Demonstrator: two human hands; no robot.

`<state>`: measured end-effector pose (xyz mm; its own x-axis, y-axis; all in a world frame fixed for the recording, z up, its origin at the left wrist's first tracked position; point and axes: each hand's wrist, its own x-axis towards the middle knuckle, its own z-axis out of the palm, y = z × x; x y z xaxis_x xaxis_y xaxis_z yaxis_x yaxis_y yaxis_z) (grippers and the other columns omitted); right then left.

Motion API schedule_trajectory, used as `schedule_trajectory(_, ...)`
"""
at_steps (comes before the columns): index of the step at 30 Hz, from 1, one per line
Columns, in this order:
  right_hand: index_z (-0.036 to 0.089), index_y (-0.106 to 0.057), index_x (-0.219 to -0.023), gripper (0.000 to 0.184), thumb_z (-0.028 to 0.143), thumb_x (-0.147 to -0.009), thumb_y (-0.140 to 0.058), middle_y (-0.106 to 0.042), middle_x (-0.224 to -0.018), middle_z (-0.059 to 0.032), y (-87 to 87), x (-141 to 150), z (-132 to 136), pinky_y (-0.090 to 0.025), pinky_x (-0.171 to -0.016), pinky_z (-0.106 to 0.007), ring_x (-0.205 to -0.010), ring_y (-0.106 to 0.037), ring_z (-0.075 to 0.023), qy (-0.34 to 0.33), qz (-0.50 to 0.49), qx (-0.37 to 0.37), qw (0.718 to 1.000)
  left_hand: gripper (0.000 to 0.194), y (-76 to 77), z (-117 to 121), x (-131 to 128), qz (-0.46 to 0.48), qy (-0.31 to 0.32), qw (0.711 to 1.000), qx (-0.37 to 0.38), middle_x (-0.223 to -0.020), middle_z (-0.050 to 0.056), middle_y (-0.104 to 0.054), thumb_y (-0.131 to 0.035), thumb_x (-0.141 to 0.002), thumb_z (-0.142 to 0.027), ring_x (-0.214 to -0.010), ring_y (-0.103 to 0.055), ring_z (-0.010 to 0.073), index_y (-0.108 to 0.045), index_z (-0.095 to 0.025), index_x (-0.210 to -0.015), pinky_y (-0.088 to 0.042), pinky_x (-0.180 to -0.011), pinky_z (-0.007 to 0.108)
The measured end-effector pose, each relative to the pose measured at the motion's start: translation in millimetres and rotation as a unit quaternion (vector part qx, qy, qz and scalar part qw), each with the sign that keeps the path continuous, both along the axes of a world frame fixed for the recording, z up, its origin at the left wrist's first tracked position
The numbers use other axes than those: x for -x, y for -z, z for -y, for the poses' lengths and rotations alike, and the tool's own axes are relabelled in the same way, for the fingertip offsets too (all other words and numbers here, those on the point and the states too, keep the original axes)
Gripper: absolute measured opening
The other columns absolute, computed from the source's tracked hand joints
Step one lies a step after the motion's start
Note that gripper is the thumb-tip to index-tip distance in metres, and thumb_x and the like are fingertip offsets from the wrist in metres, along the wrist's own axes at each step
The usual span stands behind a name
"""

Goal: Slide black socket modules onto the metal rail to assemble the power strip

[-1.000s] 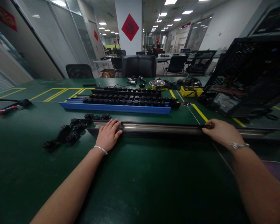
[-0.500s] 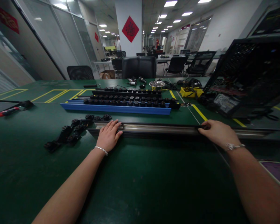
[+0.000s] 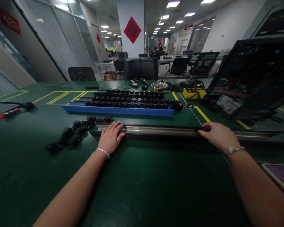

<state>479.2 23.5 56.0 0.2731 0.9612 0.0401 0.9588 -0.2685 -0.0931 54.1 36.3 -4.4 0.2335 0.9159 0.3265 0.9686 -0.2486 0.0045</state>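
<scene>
A long black channel rail [image 3: 161, 131] with a shiny metal inside lies across the green table in front of me. My left hand [image 3: 110, 135] is laid over its left part, fingers reaching across to the far wall and thumb on the near side, holding it. Farther right, my right hand [image 3: 217, 134] is closed at the rail, thumb and forefinger pinching a small black piece [image 3: 206, 129] in the channel; the fingers mostly cover it. Several loose black socket-like modules [image 3: 80, 130] lie beside the rail's left end.
Beyond the rail stand a blue rail [image 3: 118, 110] and black rails carrying rows of modules [image 3: 132, 99]. Behind are a metal bowl [image 3: 159, 85] and a yellow box [image 3: 194, 92]. An open computer case [image 3: 253, 78] stands right, a phone [image 3: 279, 176] nearer. A screwdriver [image 3: 9, 113] lies left.
My right hand has slid a little to the left along the rail, pinch kept. My left hand stays in place on it. A person has come into view in the far background.
</scene>
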Motion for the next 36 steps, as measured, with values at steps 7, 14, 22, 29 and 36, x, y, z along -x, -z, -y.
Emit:
schedule_trajectory(7, 0.02, -0.061, -0.11, 0.045, 0.044, -0.075, -0.046, -0.064, -0.109, -0.0098, 0.3, 2, 0, -0.043, -0.082, -0.037, -0.098, -0.058, -0.0271, -0.011, -0.018, 0.018, 1.0, 0.048, -0.7, 0, 0, 0.002, -0.002, 1.0, 0.001, -0.144, 0.004, -0.042, -0.03, -0.092, -0.045, -0.134, -0.034, 0.0221, -0.042, -0.026, -0.134, -0.036, -0.101, 0.043)
schedule_trajectory(14, 0.019, -0.061, -0.109, 0.043, 0.04, -0.073, -0.05, -0.066, -0.105, -0.0093, 6.6, 3, -2, -0.047, -0.082, -0.039, -0.095, -0.06, -0.027, -0.036, -0.017, -0.016, 0.999, 0.048, 1.1, 0, 0, 0.002, 0.0, 1.0, -0.003, -0.144, 0.004, -0.042, -0.029, -0.092, -0.045, -0.134, -0.035, 0.0222, -0.042, -0.026, -0.134, -0.036, -0.1, 0.043)
schedule_trajectory(22, 0.018, -0.062, -0.107, 0.041, 0.04, -0.074, -0.052, -0.067, -0.104, -0.009, 2.8, 17, 2, -0.047, -0.084, -0.038, -0.095, -0.061, -0.0257, -0.039, -0.043, -0.029, 0.998, 0.047, 0.0, 0, 0, 0.0, -0.003, 1.0, 0.001, -0.144, 0.004, -0.042, -0.031, -0.092, -0.044, -0.134, -0.034, 0.0222, -0.042, -0.027, -0.134, -0.034, -0.102, 0.043)
schedule_trajectory(29, 0.019, -0.063, -0.106, 0.041, 0.041, -0.074, -0.052, -0.067, -0.105, -0.008, 2.6, 24, 3, -0.047, -0.082, -0.038, -0.096, -0.061, -0.0256, -0.048, -0.05, -0.039, 0.997, 0.047, 0.8, 0, 0, 0.003, -0.001, 1.0, -0.002, -0.145, 0.004, -0.041, -0.03, -0.092, -0.044, -0.134, -0.034, 0.0222, -0.042, -0.027, -0.134, -0.035, -0.101, 0.042)
schedule_trajectory(36, 0.019, -0.061, -0.11, 0.044, 0.043, -0.075, -0.052, -0.067, -0.105, -0.0074, 9.8, 36, 4, -0.047, -0.082, -0.037, -0.095, -0.061, -0.0246, -0.059, -0.078, -0.067, 0.993, 0.047, 0.3, 0, 0, 0.003, -0.001, 1.0, 0.0, -0.144, 0.004, -0.042, -0.029, -0.092, -0.045, -0.134, -0.034, 0.0225, -0.042, -0.026, -0.134, -0.035, -0.101, 0.043)
